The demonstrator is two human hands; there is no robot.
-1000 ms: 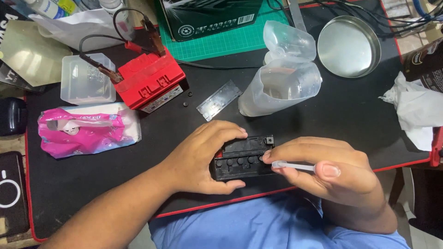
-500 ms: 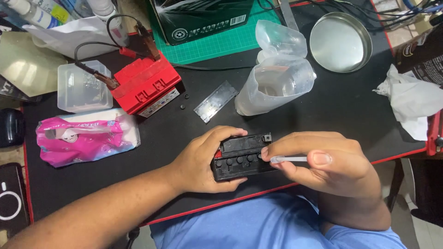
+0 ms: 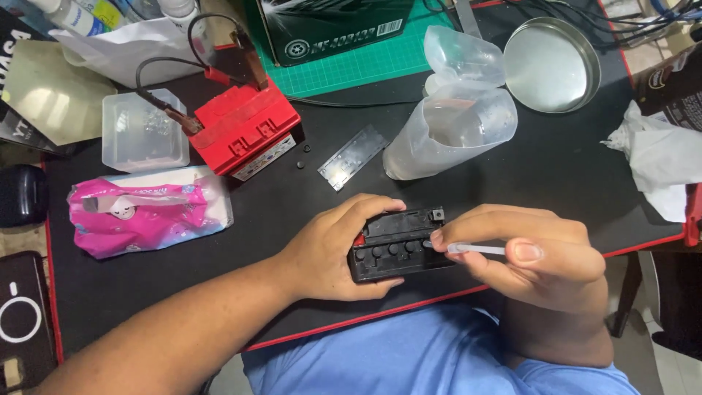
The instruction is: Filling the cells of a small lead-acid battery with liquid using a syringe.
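left hand [image 3: 329, 252] clamps the battery [image 3: 398, 245] by its sides, stiff and probably heavy; right hand [image 3: 534, 256] pinches a thin, light stick [image 3: 475, 249].

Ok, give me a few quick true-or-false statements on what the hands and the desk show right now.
1. The left hand grips the small black battery. True.
2. The right hand holds a red screwdriver. False: it holds a thin white tool at the battery's top.
3. Clips are attached to the red battery. True.
4. The round metal lid lies on the pink packet. False: it lies apart, at the far right.
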